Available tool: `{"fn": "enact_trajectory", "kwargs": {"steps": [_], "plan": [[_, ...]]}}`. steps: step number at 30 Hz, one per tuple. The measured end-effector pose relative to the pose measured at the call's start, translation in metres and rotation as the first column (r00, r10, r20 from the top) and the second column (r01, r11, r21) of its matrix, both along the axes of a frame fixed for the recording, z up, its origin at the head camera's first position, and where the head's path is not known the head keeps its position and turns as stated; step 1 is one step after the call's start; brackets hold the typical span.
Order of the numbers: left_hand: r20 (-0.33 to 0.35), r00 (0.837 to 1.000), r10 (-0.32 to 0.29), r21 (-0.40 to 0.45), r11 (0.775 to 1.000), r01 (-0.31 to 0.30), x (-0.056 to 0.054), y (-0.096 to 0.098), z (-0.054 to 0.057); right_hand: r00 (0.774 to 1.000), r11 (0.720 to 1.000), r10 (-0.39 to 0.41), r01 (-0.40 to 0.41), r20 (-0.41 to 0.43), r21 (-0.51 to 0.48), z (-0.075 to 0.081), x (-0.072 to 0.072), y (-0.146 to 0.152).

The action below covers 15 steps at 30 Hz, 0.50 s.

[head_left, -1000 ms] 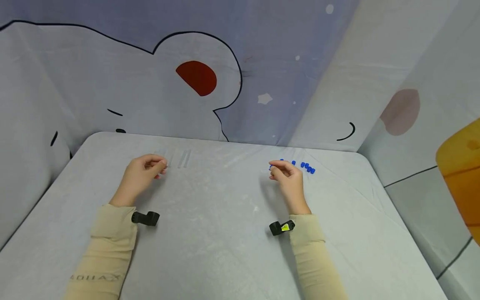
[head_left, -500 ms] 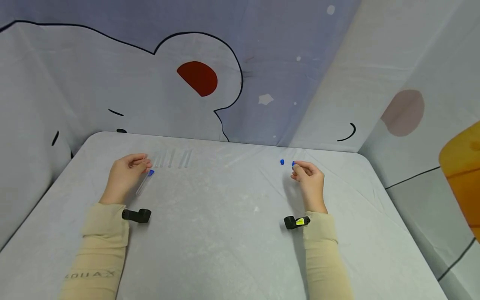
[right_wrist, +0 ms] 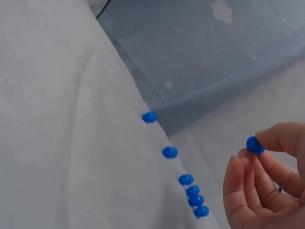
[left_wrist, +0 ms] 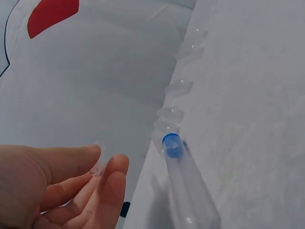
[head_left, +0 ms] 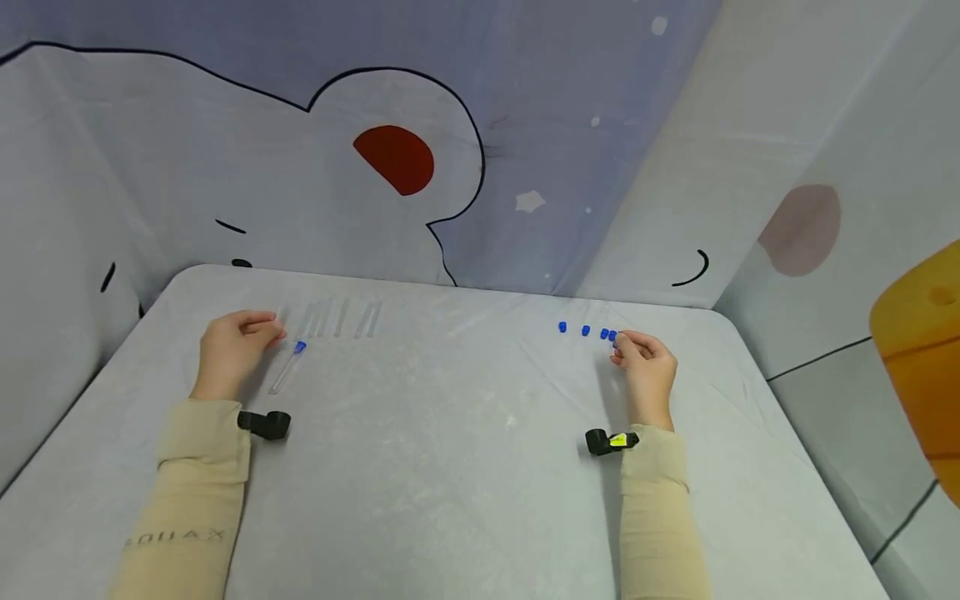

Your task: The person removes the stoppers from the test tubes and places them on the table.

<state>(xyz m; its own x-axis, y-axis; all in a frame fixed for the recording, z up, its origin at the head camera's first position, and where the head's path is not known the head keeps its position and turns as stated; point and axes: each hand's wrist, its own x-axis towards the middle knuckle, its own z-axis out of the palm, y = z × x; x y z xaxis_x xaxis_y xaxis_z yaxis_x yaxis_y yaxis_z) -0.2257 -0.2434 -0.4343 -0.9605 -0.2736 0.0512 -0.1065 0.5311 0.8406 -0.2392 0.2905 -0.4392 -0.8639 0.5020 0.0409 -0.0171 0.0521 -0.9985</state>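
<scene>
My left hand (head_left: 234,348) is over the left side of the table. Its thumb and fingertips pinch a thin clear tube (left_wrist: 97,170), seen nearly end-on in the left wrist view. Beside that hand a clear test tube with a blue cap (head_left: 300,347) lies slanted on the cloth. Several uncapped clear test tubes (head_left: 341,318) lie in a row farther back. On the right, my right hand (head_left: 647,371) pinches a small blue cap (right_wrist: 255,145) between thumb and fingers. A line of loose blue caps (right_wrist: 170,152) lies on the table close by, the last few bunched together.
The table (head_left: 450,467) wears a pale cloth. A printed fabric wall (head_left: 540,167) rises right behind its far edge. At the far right hangs a yellow-orange shape (head_left: 918,350).
My left hand has shifted left, uncovering the blue-capped test tube. My right hand has moved right along the caps, still pinching one.
</scene>
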Motion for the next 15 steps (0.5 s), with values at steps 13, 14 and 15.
{"fn": "enact_trajectory", "kwargs": {"steps": [13, 14, 15], "plan": [[0.119, 0.991, 0.068, -0.178, 0.983, -0.046, -0.017, -0.007, -0.007, 0.973, 0.984, -0.106, 0.073, 0.203, 0.163, -0.007, -0.008, 0.038], [0.129, 0.989, 0.070, -0.185, 0.982, -0.045, -0.016, -0.008, -0.007, 0.969, 0.978, -0.102, 0.056, 0.224, 0.199, -0.008, -0.008, 0.039], [0.136, 0.988, 0.070, -0.195, 0.980, -0.043, -0.015, -0.009, -0.008, 0.966, 0.973, -0.094, 0.038, 0.242, 0.228, -0.009, -0.009, 0.040]]}}
